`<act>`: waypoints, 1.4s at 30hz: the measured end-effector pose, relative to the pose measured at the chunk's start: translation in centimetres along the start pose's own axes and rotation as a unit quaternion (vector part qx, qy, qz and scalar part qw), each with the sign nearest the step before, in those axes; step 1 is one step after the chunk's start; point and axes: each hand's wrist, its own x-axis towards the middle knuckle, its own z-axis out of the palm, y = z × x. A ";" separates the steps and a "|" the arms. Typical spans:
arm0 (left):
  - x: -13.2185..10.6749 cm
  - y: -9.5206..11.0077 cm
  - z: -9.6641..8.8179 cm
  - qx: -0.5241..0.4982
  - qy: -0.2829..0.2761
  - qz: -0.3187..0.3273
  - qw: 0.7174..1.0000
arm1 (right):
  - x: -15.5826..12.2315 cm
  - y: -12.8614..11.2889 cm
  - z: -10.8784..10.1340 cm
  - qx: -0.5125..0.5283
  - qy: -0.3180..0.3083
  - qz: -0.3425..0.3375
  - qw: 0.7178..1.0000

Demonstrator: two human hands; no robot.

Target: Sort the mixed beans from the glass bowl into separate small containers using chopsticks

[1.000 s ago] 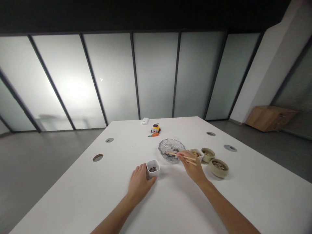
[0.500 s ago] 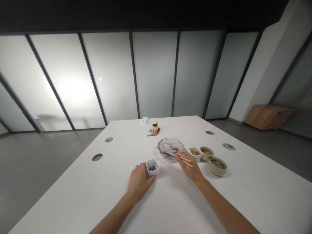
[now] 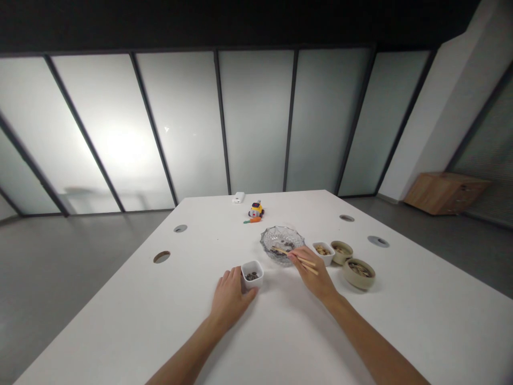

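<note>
My left hand (image 3: 231, 295) is curled around the left and near sides of a small white square bowl (image 3: 259, 282), which stands on the table with several dark seed-like pieces (image 3: 252, 276) in it. In my right hand (image 3: 313, 272) is a pair of wooden chopsticks (image 3: 303, 261), pinched between the fingers. Their tips reach into a clear scalloped glass bowl (image 3: 265, 239) that holds several more dark pieces (image 3: 289, 245). Whether the tips grip a piece is too small to tell.
Right of my right hand stand a white bowl with pale tan pieces (image 3: 323, 249) and two olive-green bowls (image 3: 342, 259), (image 3: 359, 283). Farther back on the white table (image 3: 216, 214) are a toy car (image 3: 256, 210), a toy carrot (image 3: 254, 220) and a white box-like object (image 3: 239, 198).
The chopstick tips have shifted slightly within the glass bowl. My left hand stays on the white bowl. The whole view has moved a little.
</note>
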 end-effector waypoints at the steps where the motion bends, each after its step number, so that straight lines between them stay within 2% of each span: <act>1: 0.0 0.0 0.0 0.001 -0.002 0.001 1.000 | 0.0 -0.1 0.0 0.001 -0.005 0.000 1.000; 15: -0.1 0.0 0.0 0.000 0.004 -0.001 1.000 | -0.1 -0.1 0.0 -0.002 0.003 -0.016 1.000; 27: -0.2 0.0 -0.1 -0.002 0.007 0.005 1.000 | -0.5 0.1 0.2 -0.001 0.012 -0.002 1.000; 32: -0.1 -0.2 0.1 -0.003 0.005 0.000 1.000 | 0.3 -0.3 -0.7 -0.029 0.064 -0.014 0.997; 35: 0.0 -0.3 0.3 -0.008 0.008 -0.006 1.000 | 1.0 -0.8 -1.5 0.000 0.090 0.010 0.996; 38: 0.1 -0.2 0.3 -0.017 0.007 -0.013 1.000 | 1.4 -1.8 -2.1 0.060 0.069 0.033 0.995; 42: 0.2 -0.2 0.3 -0.042 0.012 -0.036 0.998 | 1.1 -3.4 -2.1 0.054 0.011 0.011 0.998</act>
